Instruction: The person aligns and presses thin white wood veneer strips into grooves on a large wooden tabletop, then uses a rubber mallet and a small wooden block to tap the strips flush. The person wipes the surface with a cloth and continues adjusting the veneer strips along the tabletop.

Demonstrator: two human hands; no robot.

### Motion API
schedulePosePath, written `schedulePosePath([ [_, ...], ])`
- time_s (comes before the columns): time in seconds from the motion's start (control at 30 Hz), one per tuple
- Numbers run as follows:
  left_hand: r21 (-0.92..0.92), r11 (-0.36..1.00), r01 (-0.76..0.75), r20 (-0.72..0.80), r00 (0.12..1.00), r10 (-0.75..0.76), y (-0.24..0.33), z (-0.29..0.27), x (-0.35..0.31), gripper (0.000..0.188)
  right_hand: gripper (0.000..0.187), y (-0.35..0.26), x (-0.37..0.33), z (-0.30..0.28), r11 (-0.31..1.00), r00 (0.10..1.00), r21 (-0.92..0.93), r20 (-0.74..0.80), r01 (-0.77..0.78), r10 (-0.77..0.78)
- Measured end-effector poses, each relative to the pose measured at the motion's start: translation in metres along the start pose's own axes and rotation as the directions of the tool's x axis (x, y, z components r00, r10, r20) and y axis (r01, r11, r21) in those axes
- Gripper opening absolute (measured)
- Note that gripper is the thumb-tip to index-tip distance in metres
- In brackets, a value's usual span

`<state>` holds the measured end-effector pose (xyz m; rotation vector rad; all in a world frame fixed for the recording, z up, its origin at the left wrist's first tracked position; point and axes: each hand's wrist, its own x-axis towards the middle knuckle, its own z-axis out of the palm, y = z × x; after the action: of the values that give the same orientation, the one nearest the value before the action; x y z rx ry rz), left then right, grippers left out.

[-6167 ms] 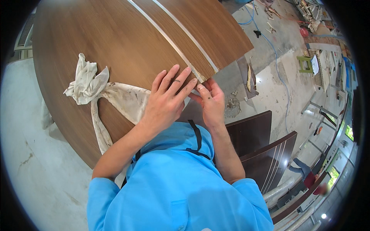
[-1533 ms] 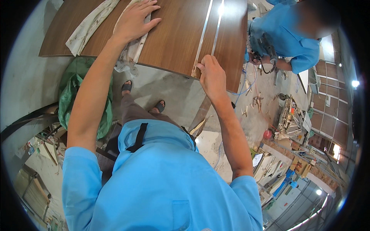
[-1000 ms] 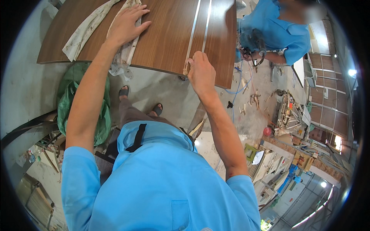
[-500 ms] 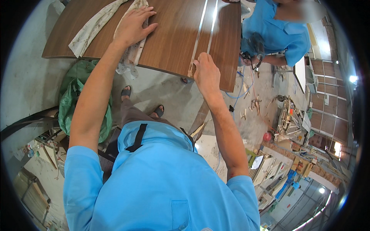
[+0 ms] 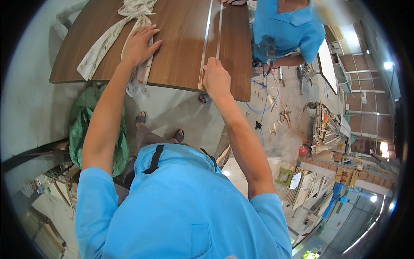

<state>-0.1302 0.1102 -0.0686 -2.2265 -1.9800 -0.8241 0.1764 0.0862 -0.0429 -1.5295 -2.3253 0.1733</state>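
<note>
A brown wood-grain panel [image 5: 177, 52] lies in front of me, its near edge curved by the lens. My left hand [image 5: 140, 46] rests on it with fingers spread, over a stained white cloth [image 5: 103, 49] whose knotted part lies farther back. Two pale, shiny parallel lines [image 5: 207, 30] run along the panel toward me. At their near end, close to the panel's edge, my right hand [image 5: 217, 78] has its fingers curled and pressed together. Whatever is between those fingers is hidden by the hand.
A co-worker in a blue shirt [image 5: 282, 32] stands at the panel's right side, holding a dark power tool [image 5: 268, 49]. Blue hose [image 5: 264, 105] and wood scraps [image 5: 284, 115] lie on the floor. A green sack [image 5: 82, 129] stands below the panel's left part.
The view has shifted, so the panel and co-worker appear farther left and more of the cloth shows at the back. Both hands keep nearly the same places on the panel.
</note>
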Motion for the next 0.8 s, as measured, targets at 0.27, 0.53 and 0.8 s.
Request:
schedulePosePath([
  [0.27,0.006,0.999,0.054,0.041,0.998,-0.054,0.003,-0.009,-0.01,0.049,0.015,0.017,0.004,-0.062,0.739,0.966,0.673,-0.176,-0.022,0.189],
  [0.53,-0.03,1.0,0.008,-0.032,0.999,-0.009,0.006,-0.01,-0.011,0.043,0.012,0.081,-0.185,-0.058,0.637,0.814,0.606,0.03,-0.476,0.58],
  [0.8,0.015,1.0,-0.005,-0.054,0.999,0.006,0.013,-0.008,-0.007,0.04,0.026,0.023,-0.151,-0.058,0.785,0.989,0.602,0.099,-0.147,0.109],
])
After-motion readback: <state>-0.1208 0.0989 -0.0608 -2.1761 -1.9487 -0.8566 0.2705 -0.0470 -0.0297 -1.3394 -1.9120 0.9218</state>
